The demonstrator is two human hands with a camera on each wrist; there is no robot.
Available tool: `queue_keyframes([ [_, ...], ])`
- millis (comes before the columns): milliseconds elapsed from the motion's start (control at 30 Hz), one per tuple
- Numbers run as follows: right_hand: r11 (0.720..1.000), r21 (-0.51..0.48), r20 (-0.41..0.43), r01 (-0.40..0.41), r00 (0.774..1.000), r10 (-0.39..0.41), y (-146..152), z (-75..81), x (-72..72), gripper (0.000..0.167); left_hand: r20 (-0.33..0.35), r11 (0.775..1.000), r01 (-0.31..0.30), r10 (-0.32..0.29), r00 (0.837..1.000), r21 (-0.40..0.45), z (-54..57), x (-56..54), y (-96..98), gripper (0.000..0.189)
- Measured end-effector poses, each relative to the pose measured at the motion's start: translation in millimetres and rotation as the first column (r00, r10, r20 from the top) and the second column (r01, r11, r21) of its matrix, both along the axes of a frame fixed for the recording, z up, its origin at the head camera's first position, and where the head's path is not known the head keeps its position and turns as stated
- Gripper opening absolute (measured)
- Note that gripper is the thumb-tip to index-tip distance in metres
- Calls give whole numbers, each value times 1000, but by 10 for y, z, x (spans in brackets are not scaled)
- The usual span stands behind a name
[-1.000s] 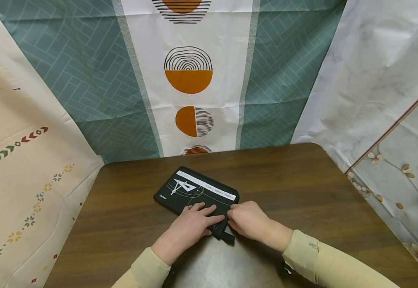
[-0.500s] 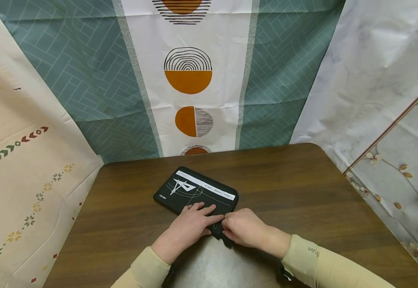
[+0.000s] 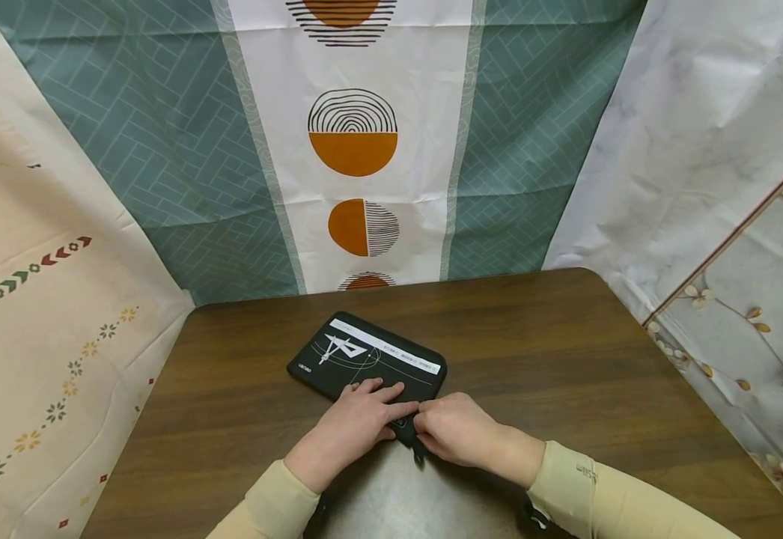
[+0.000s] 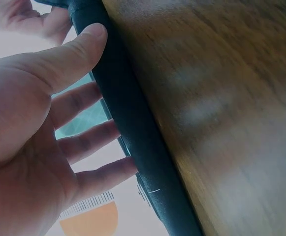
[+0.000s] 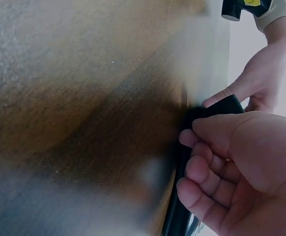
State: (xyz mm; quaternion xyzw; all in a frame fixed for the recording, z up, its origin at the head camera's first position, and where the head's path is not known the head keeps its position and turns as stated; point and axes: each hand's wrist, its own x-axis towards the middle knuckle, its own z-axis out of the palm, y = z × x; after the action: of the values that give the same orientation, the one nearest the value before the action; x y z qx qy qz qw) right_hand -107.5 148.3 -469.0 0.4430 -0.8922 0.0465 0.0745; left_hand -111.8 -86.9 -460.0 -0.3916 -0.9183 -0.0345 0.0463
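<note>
A flat black pouch point(image 3: 364, 361) with rounded corners lies on the table in the head view. It bears a white strip and a white drawing of a compass and set square. My left hand point(image 3: 354, 423) rests spread on its near part, fingers on top; the left wrist view has the thumb point(image 4: 91, 42) against the pouch's side point(image 4: 133, 128). At the right short edge, my right hand point(image 3: 455, 428) has curled fingers, thumb and forefinger pinching at the edge. What lies between them is hidden. A small black tab point(image 3: 420, 453) sticks out beside that hand.
The brown wooden table point(image 3: 533, 337) extends around the pouch, with a bright glare patch point(image 3: 391, 494) at its front. Patterned cloths point(image 3: 216, 150) hang behind and at both sides.
My right hand has slid along the pouch's right edge toward the near corner, slowing in the last half second. The tab there now looks bent. The pouch and left hand have stayed put.
</note>
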Motion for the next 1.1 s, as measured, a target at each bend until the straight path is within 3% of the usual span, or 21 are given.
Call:
queue_keyframes([
  [200, 1000, 3, 20, -9, 1000, 9, 35, 21, -16, 22, -15, 1000, -20, 20, 1000, -4, -18, 10, 25, 56],
  [400, 1000, -6, 38, -1, 999, 1, 110, 37, -49, 20, 7, 995, -96, 96, 995, -39, -30, 39, 120, 56],
  [667, 999, 1, 68, 38, 997, -38, 243, 48, -137, 16, -34, 971, -223, 220, 975, -88, -60, 102, 324, 55],
  [933, 998, 11, 76, 68, 995, -68, 318, 36, -204, 16, -34, 948, -299, 297, 954, -108, -76, 103, 466, 55],
  [1100, 995, 8, 95, 95, 991, -95, 352, 32, -249, 14, -70, 935, -326, 319, 945, -136, -92, 116, 533, 54],
])
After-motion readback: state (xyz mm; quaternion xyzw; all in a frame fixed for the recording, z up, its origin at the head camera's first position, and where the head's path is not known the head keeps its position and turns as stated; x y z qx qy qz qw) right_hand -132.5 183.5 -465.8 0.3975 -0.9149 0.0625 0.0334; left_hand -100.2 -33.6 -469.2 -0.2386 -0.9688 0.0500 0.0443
